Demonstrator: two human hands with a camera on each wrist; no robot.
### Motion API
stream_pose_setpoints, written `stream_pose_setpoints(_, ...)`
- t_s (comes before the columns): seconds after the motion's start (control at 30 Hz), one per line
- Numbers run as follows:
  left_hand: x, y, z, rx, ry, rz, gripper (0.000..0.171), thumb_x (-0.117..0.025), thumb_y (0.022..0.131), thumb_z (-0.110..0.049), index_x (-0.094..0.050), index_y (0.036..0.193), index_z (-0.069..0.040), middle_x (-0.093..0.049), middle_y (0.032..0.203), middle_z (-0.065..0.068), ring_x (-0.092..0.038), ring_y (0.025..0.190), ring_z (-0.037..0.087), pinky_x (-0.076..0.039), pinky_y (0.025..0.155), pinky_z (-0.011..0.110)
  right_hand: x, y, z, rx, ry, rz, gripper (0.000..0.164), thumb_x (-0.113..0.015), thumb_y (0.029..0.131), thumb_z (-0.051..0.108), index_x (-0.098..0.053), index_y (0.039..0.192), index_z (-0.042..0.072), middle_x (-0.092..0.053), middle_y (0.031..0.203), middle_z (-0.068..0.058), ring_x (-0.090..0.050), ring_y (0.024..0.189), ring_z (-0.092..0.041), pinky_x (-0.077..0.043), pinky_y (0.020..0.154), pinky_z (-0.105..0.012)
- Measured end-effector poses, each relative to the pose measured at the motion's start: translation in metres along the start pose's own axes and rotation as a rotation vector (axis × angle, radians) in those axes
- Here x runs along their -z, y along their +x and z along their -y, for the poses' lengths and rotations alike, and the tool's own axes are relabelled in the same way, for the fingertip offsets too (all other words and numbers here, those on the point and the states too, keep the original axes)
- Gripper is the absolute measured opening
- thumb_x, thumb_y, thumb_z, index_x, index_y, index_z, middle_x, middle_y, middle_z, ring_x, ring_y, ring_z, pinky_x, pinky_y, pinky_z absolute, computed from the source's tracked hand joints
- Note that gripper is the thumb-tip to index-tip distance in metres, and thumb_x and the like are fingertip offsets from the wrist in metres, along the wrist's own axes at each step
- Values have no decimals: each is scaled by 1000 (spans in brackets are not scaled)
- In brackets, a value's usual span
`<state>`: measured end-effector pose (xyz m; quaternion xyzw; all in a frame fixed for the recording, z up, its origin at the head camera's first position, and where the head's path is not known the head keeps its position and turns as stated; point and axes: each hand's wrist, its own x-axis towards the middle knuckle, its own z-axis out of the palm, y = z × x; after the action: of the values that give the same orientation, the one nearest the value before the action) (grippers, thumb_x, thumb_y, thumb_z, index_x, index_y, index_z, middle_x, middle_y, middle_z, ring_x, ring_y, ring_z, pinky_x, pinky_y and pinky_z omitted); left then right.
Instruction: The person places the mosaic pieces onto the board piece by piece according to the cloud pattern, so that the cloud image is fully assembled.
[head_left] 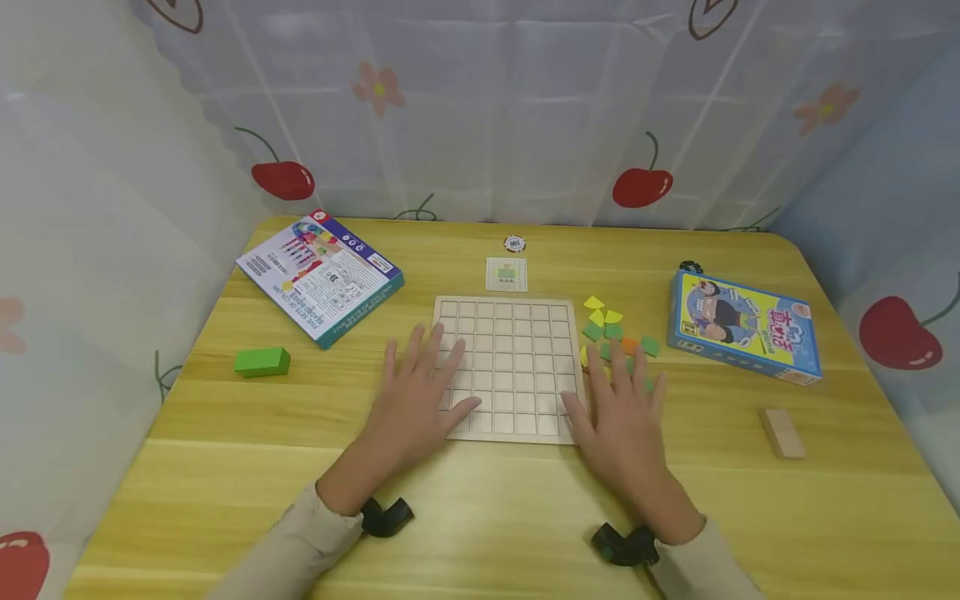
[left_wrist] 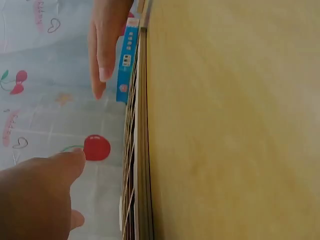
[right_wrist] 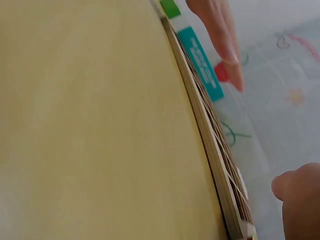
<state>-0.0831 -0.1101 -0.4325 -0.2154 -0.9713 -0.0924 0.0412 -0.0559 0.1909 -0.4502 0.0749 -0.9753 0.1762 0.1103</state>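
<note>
A wooden grid board (head_left: 504, 372) with square cells lies in the middle of the table. Over its left edge my left hand (head_left: 414, 402) is held with fingers spread and nothing in it. My right hand (head_left: 624, 429) is spread the same way at the board's right edge, its fingers over a loose group of tiles. Those include green squares (head_left: 613, 331), yellow pieces (head_left: 594, 302) and an orange tile (head_left: 629, 344), partly hidden by the fingers. In the left wrist view my left hand (left_wrist: 42, 192) shows above the board's level; the right wrist view shows my right hand (right_wrist: 306, 195) likewise.
Behind the board lie a pattern card (head_left: 506, 274) and a white chip (head_left: 514, 243). At left are a bead-game box (head_left: 326, 279) and a green block (head_left: 262, 362). At right are a blue box (head_left: 742, 325), a dark chip (head_left: 691, 267) and a wooden block (head_left: 782, 433).
</note>
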Motion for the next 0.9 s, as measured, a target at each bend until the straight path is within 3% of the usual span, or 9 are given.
stream_pose_setpoints(0.1,2,4,16,23,-42,12,78,-45,101,-64,-32,162,-17,-17,168,16,-6,155,38,-3,119,64,4,6,-13,-30,36,-40,68,-51,103,49,-40,156,8,-23,164,-23,-8,151,-49,-5,111,-76)
stream_pose_setpoints(0.2,4,9,35,34,-115,-10,77,-47,102,-61,-30,163,-16,-19,167,16,-11,154,38,-11,119,63,11,15,-31,-27,97,-141,57,-62,101,33,-49,147,2,-29,160,-26,-13,149,-53,-14,111,-75)
stream_pose_setpoints(0.3,3,14,54,40,-228,-80,74,-53,102,-54,-32,162,-15,-28,165,15,-21,153,36,-22,118,59,15,25,-50,10,142,-273,45,-71,95,12,-58,135,-5,-46,145,-30,-37,138,-53,-34,106,-68)
stream_pose_setpoints(0.4,-1,20,72,42,-372,-179,68,-61,102,-45,-40,158,-14,-47,152,14,-43,140,32,-36,112,54,17,33,-69,17,140,-343,36,-75,92,4,-66,126,-5,-62,116,-24,-59,106,-41,-50,86,-55)
stream_pose_setpoints(0.5,-8,25,85,54,-494,-228,60,-67,100,-38,-50,152,-12,-65,117,9,-61,103,24,-49,90,43,14,38,-86,-4,141,-312,31,-76,93,8,-71,123,0,-60,85,-13,-55,74,-28,-44,65,-40)
stream_pose_setpoints(0.6,-14,27,91,85,-558,-195,56,-69,100,-36,-56,148,-11,-60,83,1,-53,70,16,-46,65,34,11,40,-98,-39,160,-230,29,-74,96,14,-73,123,6,-56,72,-5,-46,63,-20,-36,56,-31)
stream_pose_setpoints(0.73,-17,25,91,122,-559,-136,50,-70,98,-39,-63,142,-15,-52,63,-5,-46,54,12,-40,53,31,9,40,-104,-39,181,-173,28,-74,96,17,-74,122,7,-55,67,-2,-45,61,-18,-35,54,-30)
stream_pose_setpoints(0.9,-20,22,88,67,-435,-114,44,-71,96,-45,-70,135,-22,-46,56,-10,-38,49,8,-32,49,30,10,42,-104,-5,172,-131,29,-73,97,16,-74,123,5,-51,65,-1,-43,60,-19,-34,53,-32)
